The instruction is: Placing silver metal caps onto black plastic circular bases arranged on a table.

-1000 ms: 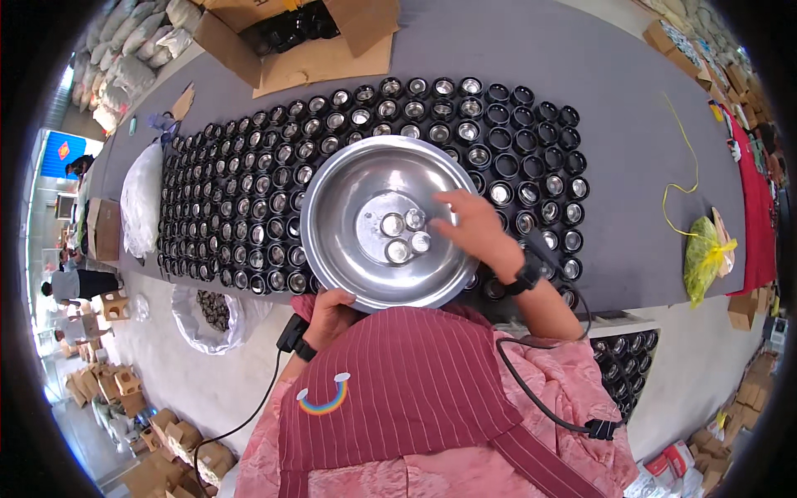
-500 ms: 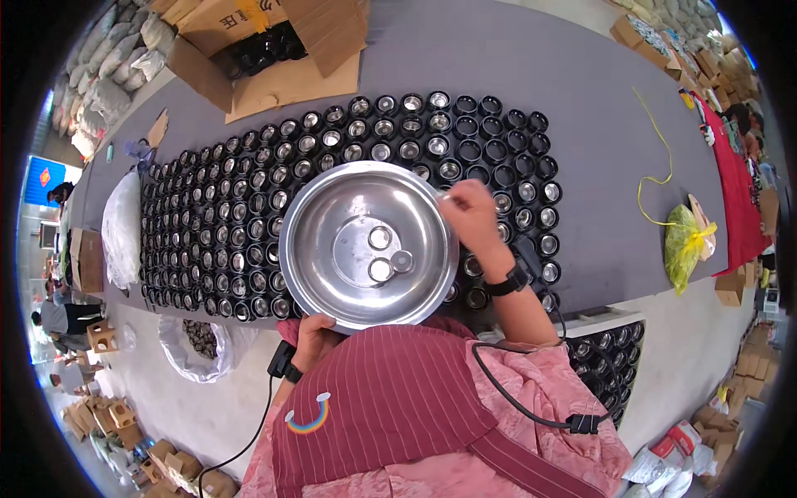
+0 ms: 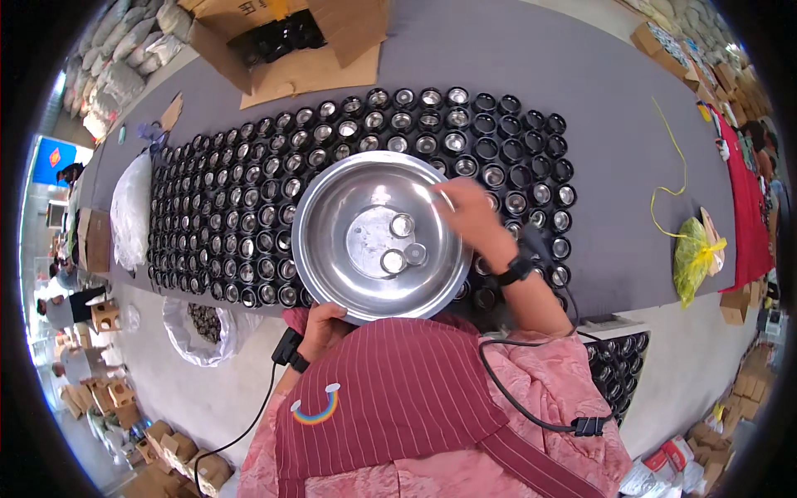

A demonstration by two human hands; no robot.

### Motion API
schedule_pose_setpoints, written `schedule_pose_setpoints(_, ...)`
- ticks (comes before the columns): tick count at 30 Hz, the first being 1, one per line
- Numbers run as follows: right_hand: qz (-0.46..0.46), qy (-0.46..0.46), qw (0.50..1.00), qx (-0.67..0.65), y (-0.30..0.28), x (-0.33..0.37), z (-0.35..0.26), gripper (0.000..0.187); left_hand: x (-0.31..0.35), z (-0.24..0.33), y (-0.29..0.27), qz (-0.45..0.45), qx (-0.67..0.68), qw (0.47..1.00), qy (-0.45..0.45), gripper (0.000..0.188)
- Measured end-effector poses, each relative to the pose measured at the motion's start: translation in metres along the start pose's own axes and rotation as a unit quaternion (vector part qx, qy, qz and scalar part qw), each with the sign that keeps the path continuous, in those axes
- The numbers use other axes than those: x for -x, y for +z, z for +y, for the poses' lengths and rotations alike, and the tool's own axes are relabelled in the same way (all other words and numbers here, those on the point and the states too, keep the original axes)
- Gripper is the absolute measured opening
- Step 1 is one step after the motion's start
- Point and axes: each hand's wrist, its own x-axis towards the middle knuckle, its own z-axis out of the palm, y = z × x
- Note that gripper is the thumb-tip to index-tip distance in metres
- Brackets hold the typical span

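A wide shiny steel basin (image 3: 332,270) is tipped up against my front, over the near side of the rows of black ring-shaped parts (image 3: 249,174). My left hand (image 3: 322,325) is closed on its near rim, thumb on top. Inside lie two small silver round caps (image 3: 393,261) and a duller, clear-looking disc (image 3: 414,254). My right hand (image 3: 471,216) is over the basin's right rim, fingers pinched together, with a pale glint at the fingertips. What they hold is too small and blurred to name.
Most black parts carry silver inserts; several at the back right look dark inside. An open cardboard box (image 3: 307,66) stands at the back, a white plastic bag (image 3: 133,212) at the left. A yellow bag (image 3: 689,253) lies at the right. Cables run from my wrists.
My right hand has moved from the basin's right rim a little inward over the basin. The whole view has shifted slightly. My left hand keeps its hold on the rim.
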Motion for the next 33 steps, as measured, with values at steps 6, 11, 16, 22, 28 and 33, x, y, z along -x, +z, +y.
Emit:
schedule_pose_setpoints(6, -0.216, 0.024, 0.968, 0.124, 0.042, 0.014, -0.029, 0.036, -0.003, 0.001, 0.009, -0.033, 0.006, 0.999, -0.002, 0.065)
schedule_pose_setpoints(11, 0.007, 0.094, 0.996, -0.002, 0.006, 0.009, -0.026, 0.033, -0.004, -0.001, -0.009, -0.047, 0.0, 0.999, 0.006, 0.067)
schedule_pose_setpoints(16, 0.156, 0.172, 0.962, 0.142, -0.057, 0.016, 0.077, 0.038, 0.002, 0.002, 0.006, -0.024, 0.009, 1.0, 0.007, 0.063)
schedule_pose_setpoints(22, 0.107, 0.162, 0.935, 0.296, -0.071, 0.02, 0.13, 0.045, 0.002, 0.005, 0.012, 0.016, 0.002, 0.999, -0.028, 0.065)
schedule_pose_setpoints(28, -0.219, -0.002, 0.975, 0.047, -0.021, 0.017, -0.014, 0.048, -0.013, -0.004, -0.009, -0.036, -0.018, 0.999, 0.011, 0.062)
schedule_pose_setpoints(33, -0.305, -0.084, 0.938, 0.141, 0.01, 0.034, -0.041, 0.047, -0.01, -0.001, 0.005, -0.006, -0.036, 0.999, 0.013, 0.061)
